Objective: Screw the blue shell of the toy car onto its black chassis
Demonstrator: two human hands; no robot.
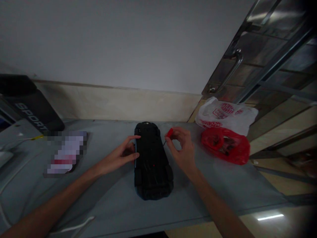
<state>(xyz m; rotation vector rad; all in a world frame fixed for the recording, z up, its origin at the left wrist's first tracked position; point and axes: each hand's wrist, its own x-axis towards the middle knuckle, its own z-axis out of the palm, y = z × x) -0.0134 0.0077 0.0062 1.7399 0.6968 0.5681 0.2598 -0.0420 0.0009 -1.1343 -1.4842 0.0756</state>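
Note:
A black toy car (151, 162) lies upside down on the grey table, its dark underside facing up. My left hand (125, 153) grips the car's left side, thumb and a finger on its edge. Beside the car's right side, my right hand (180, 142) pinches the red handle of a small screwdriver (169, 133). The thin metal shaft points down and left toward the car's edge; whether its tip touches the car I cannot tell.
A phone (66, 152) with a blurred screen lies at left, near a dark "SPORT" bottle (34, 109) and white cables (76, 226). At right are a white plastic bag (226, 115) and a red bag (225, 145). A wall stands behind.

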